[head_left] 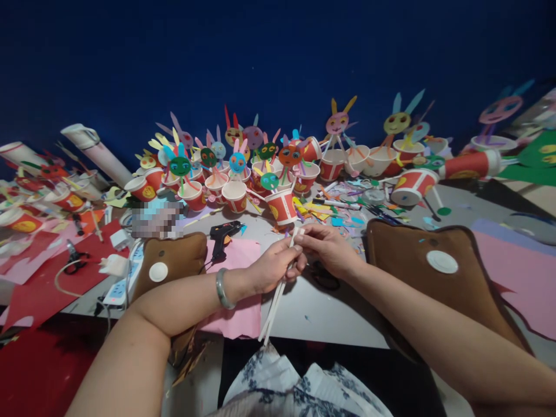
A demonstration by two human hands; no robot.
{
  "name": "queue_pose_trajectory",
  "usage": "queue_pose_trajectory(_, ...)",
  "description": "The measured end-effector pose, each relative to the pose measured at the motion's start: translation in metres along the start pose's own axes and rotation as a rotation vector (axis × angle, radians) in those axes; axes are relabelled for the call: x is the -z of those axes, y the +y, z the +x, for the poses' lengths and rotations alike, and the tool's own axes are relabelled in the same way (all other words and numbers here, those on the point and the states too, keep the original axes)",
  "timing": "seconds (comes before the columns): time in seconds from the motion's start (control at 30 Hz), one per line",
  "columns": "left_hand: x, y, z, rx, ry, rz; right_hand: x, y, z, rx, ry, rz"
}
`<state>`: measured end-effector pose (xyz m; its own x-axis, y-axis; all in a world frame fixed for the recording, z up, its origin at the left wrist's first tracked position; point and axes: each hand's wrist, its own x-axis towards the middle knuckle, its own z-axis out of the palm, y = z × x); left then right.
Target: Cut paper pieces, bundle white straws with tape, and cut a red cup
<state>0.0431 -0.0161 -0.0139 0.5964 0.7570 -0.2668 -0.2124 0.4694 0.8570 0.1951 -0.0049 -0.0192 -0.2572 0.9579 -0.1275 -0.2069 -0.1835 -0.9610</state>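
Note:
My left hand [274,265] is closed round a small bundle of thin white sticks [273,307] that slant down toward my lap. My right hand [326,248] pinches the top ends of the same sticks, its fingers touching those of the left hand. A green bangle [221,288] sits on my left wrist. Just beyond the hands stands a red and white paper cup [282,207], and a black glue gun [221,234] lies on a pink paper sheet [237,315] to the left.
Several paper cups with coloured rabbit-faced paper heads [237,165] crowd the back of the grey table [321,313]. Two brown padded cushions [438,272] flank my arms. Scissors [75,258], paper scraps, a marker [336,204] and red sheets lie around.

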Motion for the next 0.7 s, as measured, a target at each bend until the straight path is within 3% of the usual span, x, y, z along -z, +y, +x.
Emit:
queue_pose_trajectory(0.5,0.002,-0.003,0.000,0.030,0.006,-0.001,0.000,0.003,0.000,-0.012,-0.016,0.041)
queue_pose_trajectory(0.7,0.005,-0.009,0.005,0.007,0.060,0.037,0.001,0.006,0.005,0.093,0.047,-0.279)
